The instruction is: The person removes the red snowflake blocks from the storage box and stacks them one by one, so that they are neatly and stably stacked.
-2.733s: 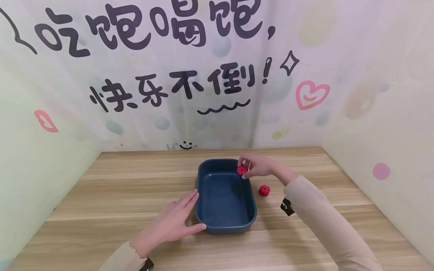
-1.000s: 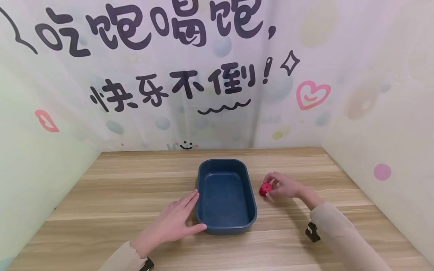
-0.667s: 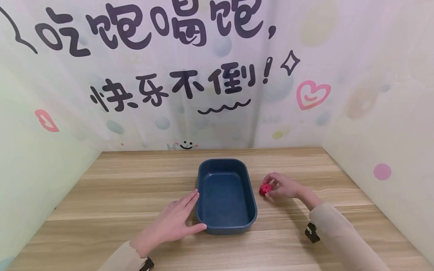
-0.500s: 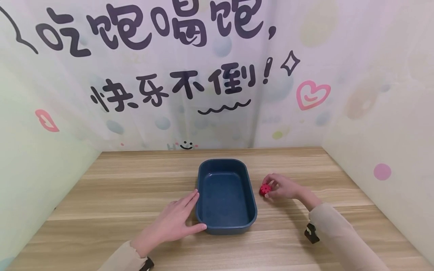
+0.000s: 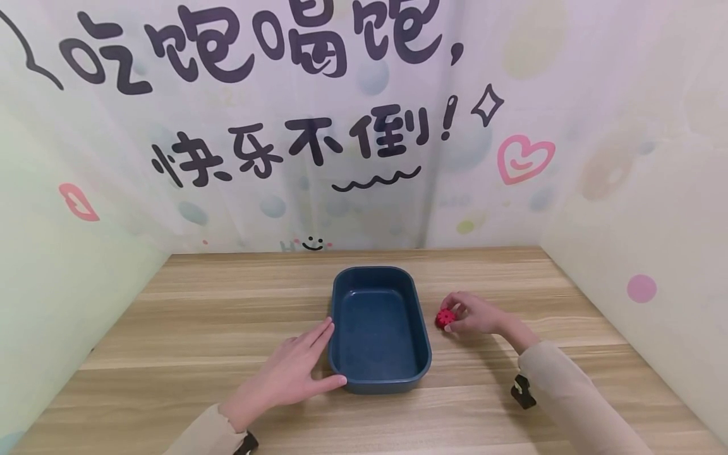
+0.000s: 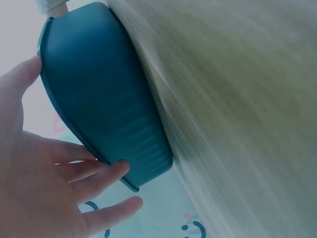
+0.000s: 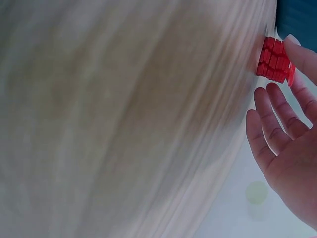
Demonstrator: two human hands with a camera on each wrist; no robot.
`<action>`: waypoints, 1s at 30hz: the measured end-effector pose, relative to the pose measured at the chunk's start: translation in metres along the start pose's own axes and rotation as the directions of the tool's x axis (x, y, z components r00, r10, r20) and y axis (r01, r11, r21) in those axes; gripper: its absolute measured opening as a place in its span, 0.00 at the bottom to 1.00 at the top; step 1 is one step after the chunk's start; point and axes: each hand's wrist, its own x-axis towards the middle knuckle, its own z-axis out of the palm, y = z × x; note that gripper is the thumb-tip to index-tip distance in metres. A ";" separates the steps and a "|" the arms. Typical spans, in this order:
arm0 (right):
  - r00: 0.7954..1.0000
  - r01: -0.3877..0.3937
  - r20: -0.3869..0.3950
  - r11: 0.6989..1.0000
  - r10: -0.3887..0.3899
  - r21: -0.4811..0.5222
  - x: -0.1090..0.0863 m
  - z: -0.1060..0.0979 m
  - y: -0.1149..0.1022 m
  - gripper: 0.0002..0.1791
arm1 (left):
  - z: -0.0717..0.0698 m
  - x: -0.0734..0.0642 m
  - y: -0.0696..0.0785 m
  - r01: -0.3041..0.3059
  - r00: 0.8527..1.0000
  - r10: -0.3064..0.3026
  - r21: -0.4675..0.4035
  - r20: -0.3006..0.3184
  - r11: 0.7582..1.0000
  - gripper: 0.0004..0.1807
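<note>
A dark blue rectangular tub (image 5: 375, 383) stands upright on the table with a bare inside. My left hand (image 5: 284, 370) rests against its near left corner, thumb and fingertips at the rim, fingers fairly straight. In the left wrist view the tub's outer wall (image 6: 99, 89) shows beside the spread fingers. To the right of the tub is a short stack of red notched discs (image 7: 271, 59), shaped like gears or flowers. My right hand (image 5: 476, 314) pinches the top red notched disc (image 5: 447, 317) between thumb and index finger, over the stack; its other fingers are loosely bent.
A wood-grain table (image 5: 227, 291) carries everything. Behind it hangs a white printed curtain (image 5: 364, 208) with dark lettering, and a pale wall (image 5: 637, 227) closes the right side.
My right hand has moved from the tub's far right corner, carrying a red notched disc, right and nearer onto the red stack. It has stayed nearly still there since. My left hand has not moved.
</note>
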 end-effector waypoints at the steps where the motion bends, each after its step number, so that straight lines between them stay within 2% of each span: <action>1: 1.000 0.004 -0.002 1.000 -0.004 0.001 0.000 0.000 0.000 0.17 | 0.000 0.000 0.000 -0.002 1.000 0.002 0.002 -0.002 1.000 0.48; 6: 0.999 0.034 -0.006 0.999 -0.034 -0.002 0.001 0.001 0.008 0.16 | 0.000 0.000 0.000 -0.001 1.000 0.001 0.000 -0.002 1.000 0.48; 13: 1.000 0.005 0.010 1.000 -0.005 0.005 0.001 0.001 0.007 0.17 | 0.000 0.000 0.001 -0.003 1.000 0.003 -0.003 -0.002 1.000 0.48; 21: 1.000 0.008 0.008 1.000 -0.008 0.024 -0.001 0.000 0.006 0.17 | 0.000 -0.001 0.001 -0.006 1.000 0.006 0.004 -0.006 1.000 0.48; 30: 0.999 0.001 -0.036 1.000 -0.001 -0.003 -0.009 -0.009 0.000 0.22 | 0.000 0.000 0.001 -0.002 1.000 0.002 0.009 -0.006 1.000 0.48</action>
